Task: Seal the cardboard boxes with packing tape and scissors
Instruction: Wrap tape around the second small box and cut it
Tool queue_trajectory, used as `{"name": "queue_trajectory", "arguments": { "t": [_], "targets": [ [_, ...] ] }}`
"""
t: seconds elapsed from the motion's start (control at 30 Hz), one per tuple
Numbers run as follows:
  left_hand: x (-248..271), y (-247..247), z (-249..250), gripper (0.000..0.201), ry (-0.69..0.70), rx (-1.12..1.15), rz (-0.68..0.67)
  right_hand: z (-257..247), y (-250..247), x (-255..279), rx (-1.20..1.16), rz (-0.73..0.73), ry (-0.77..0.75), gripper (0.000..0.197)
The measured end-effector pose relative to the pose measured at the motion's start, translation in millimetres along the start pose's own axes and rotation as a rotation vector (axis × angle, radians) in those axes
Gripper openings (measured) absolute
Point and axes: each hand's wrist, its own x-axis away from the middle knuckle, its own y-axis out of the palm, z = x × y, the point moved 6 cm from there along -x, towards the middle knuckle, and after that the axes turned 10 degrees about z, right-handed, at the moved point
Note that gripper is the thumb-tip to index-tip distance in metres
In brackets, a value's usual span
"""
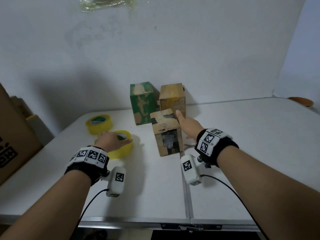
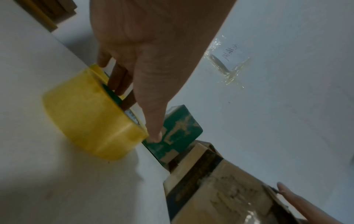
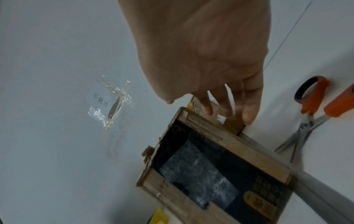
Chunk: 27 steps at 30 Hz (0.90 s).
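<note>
Three small boxes stand on the white table (image 1: 242, 153): a green box (image 1: 142, 103), a brown box (image 1: 173, 99) beside it, and a nearer worn brown box (image 1: 166, 134) with dark patches. My left hand (image 1: 119, 138) grips the near yellow tape roll (image 1: 123, 148), fingers (image 2: 118, 84) inside its core and thumb on the rim. A second yellow roll (image 1: 98, 123) lies behind it. My right hand (image 1: 185, 122) is open with straight fingers (image 3: 247, 112) along the near box's right side. Orange-handled scissors (image 3: 314, 106) lie on the table just right of that box.
A large cardboard carton (image 1: 15, 132) stands off the table's left edge. A brown dish (image 1: 301, 101) sits at the far right. The white wall behind carries a taped scrap (image 1: 107, 2). A metal seam (image 1: 186, 187) divides the tabletop.
</note>
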Motion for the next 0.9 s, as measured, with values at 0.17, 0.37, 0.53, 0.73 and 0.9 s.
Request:
{"name": "queue_trajectory", "arguments": {
  "t": [0.17, 0.37, 0.53, 0.73, 0.9],
  "targets": [
    [12.1, 9.7, 21.1, 0.059, 0.127, -0.025, -0.086, -1.7, -7.6, -8.2, -0.031, 0.09, -0.051, 0.073],
    [9.1, -13.3, 10.2, 0.039, 0.015, 0.359, 0.018, -9.6, -22.8, -9.4, 0.015, 0.243, -0.21, 0.038],
    [23.9, -64.7, 34.4, 0.017, 0.077, 1.189, -0.018, -46.0, -40.2, -3.4, -0.163, 0.335, -0.358, 0.026],
    [44.5, -106.9, 93.6, 0.023, 0.347, 1.58, -0.117, -92.1, -25.0, 10.8, -0.379, -0.077, -0.467, 0.053],
    [53.2, -107.7, 121.1, 0.029, 0.409, 1.576, -0.187, -95.0, -17.3, 17.8, -0.608, -0.222, -0.447, 0.044]
  ]
}}
